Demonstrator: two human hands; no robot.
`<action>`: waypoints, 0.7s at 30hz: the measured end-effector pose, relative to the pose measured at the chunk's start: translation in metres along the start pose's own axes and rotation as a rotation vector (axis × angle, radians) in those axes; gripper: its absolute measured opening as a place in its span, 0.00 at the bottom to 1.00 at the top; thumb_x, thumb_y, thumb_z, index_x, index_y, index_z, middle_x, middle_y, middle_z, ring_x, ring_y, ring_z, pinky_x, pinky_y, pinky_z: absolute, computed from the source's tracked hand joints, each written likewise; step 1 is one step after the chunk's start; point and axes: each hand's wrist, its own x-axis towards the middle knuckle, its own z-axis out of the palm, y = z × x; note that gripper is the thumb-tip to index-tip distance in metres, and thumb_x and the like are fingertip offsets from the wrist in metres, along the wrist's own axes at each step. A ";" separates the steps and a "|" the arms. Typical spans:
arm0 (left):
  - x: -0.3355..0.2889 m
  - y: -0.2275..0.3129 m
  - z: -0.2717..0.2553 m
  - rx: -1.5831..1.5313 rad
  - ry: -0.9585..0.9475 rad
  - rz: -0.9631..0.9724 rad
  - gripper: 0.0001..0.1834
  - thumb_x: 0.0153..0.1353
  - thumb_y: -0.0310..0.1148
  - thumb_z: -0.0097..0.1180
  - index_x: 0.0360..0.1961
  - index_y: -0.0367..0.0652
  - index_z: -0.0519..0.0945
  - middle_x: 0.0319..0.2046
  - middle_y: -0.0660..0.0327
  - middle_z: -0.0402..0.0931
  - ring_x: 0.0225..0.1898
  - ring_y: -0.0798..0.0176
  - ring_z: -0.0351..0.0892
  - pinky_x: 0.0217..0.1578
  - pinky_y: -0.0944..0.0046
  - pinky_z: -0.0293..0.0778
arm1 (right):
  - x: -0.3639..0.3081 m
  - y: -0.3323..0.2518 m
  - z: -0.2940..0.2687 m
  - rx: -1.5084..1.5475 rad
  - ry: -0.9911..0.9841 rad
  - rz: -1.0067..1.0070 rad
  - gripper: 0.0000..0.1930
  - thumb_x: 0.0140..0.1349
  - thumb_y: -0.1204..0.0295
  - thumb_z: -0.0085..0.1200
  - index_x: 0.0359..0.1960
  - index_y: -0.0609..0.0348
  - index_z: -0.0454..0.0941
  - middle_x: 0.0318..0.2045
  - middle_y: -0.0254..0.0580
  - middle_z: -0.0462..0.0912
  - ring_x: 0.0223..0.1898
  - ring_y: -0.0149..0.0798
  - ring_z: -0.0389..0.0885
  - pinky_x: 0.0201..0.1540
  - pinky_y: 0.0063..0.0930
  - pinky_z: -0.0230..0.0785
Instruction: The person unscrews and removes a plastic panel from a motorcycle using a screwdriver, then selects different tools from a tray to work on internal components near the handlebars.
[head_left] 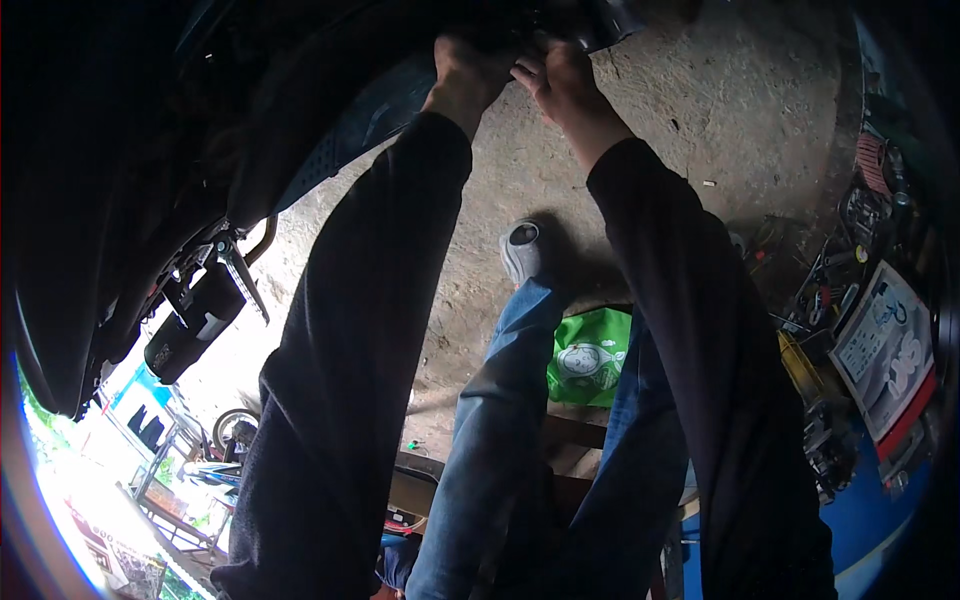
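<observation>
A dark motorbike (140,130) fills the upper left, with much of its bodywork lost in shadow. Both my arms, in black sleeves, stretch up to its lower edge at the top centre. My left hand (468,75) reaches in against the dark bodywork, its fingers hidden by shadow. Close beside it on the right, my right hand (562,82) has its fingers curled in at the same dark part. What those fingers grip, if anything, is too dark to make out. A shiny dark piece (610,22) of the bike shows just above the right hand.
My leg in blue jeans (490,420) ends in a grey shoe (522,250) on the concrete floor (740,110). A green bag (590,355) lies by my legs. Tools and parts (830,270) clutter the right, near a printed box (885,350). The bike's muffler (195,320) juts out left.
</observation>
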 end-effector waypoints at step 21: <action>-0.076 -0.077 0.005 0.772 0.332 -0.387 0.21 0.69 0.35 0.33 0.57 0.31 0.64 0.55 0.45 0.68 0.55 0.51 0.71 0.58 0.51 0.68 | -0.058 -0.003 -0.112 -0.010 0.077 0.060 0.17 0.67 0.73 0.38 0.55 0.66 0.68 0.46 0.50 0.77 0.44 0.45 0.78 0.51 0.40 0.71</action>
